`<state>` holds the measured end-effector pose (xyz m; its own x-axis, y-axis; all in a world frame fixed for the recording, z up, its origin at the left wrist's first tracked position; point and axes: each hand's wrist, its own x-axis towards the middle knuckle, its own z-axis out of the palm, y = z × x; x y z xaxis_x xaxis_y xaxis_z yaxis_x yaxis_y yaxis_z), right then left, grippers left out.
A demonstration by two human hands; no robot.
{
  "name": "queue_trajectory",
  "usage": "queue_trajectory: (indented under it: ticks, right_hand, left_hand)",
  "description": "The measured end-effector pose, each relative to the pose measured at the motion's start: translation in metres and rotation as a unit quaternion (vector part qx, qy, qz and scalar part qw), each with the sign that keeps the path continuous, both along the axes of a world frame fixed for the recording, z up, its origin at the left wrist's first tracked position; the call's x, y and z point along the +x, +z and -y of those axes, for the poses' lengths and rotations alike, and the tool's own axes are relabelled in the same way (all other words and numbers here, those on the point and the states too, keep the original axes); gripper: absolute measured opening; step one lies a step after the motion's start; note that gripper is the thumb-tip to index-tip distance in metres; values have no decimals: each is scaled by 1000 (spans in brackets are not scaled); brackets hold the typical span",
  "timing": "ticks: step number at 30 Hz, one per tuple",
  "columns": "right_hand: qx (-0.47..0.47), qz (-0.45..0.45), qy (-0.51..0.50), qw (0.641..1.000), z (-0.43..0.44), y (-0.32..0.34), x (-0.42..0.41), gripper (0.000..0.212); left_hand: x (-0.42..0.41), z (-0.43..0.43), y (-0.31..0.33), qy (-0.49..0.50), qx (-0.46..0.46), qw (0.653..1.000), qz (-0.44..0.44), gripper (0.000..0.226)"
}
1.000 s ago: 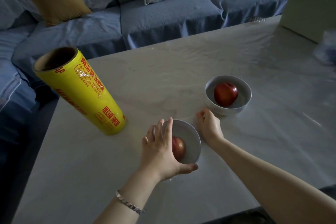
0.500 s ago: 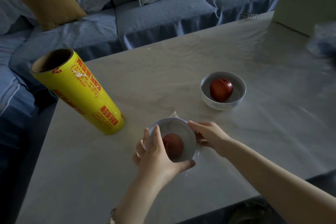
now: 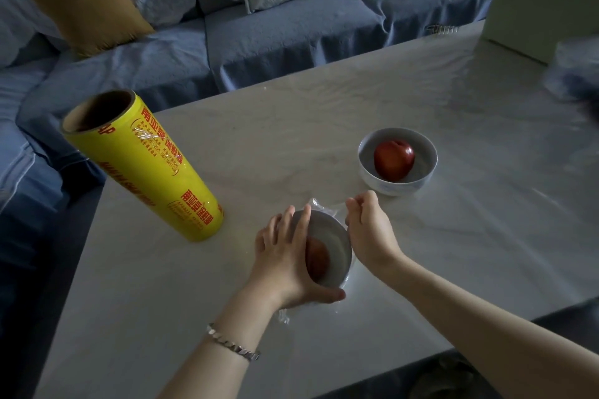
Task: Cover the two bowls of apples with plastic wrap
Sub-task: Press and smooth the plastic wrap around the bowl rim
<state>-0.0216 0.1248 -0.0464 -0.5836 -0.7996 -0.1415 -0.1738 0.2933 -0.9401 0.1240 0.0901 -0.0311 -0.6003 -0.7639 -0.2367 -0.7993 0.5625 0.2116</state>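
Note:
The near bowl (image 3: 337, 246) holds a red apple (image 3: 318, 257) under a sheet of clear plastic wrap (image 3: 319, 206) that crinkles at its far and near edges. My left hand (image 3: 285, 264) cups the bowl's left side, thumb under its near rim. My right hand (image 3: 369, 232) presses against its right side, fingers curled at the wrap. The far bowl (image 3: 398, 183) sits uncovered to the right with a red apple (image 3: 394, 159) inside. A yellow roll of plastic wrap (image 3: 142, 167) stands on end at the table's left.
The pale table (image 3: 227, 126) has its left edge beside the roll and its near edge under my right forearm. A blue sofa (image 3: 291, 32) with cushions runs behind it. A pale box (image 3: 538, 13) stands at the far right corner.
Both hands have shifted around the near bowl: my right hand went from its far side to its right side, and my left hand stayed cupped on the left.

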Motion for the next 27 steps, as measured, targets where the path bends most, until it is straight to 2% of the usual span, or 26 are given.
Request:
queue_trajectory:
  ticks: [3,7,13,15,19,22,27]
  right_hand:
    - [-12,28,-19,999,1,-2,-4,18]
    - [12,114,-40,993,2,-9,-12,13]
    - [58,125,-48,989,15,-24,-11,17]
    - [74,136,-25,988,12,-24,-16,31]
    - [80,277,22,957,-10,-16,-24,43]
    - [108,243,114,957,-16,-16,-20,38]
    - [92,255,133,953,-11,-14,-14,24]
  left_hand:
    - [0,0,0,0,1,1000,-2,138]
    - [-1,-1,1,3,-5,1000,-10,137]
    - [-7,-9,0,48,-1,999,-10,136]
    - [-11,-14,-1,87,-1,996,-12,136]
    - [-23,-29,-3,227,-11,972,-63,133]
    - [-30,-37,-2,295,12,950,-97,135]
    - [-3,-34,10,225,86,969,-59,136]
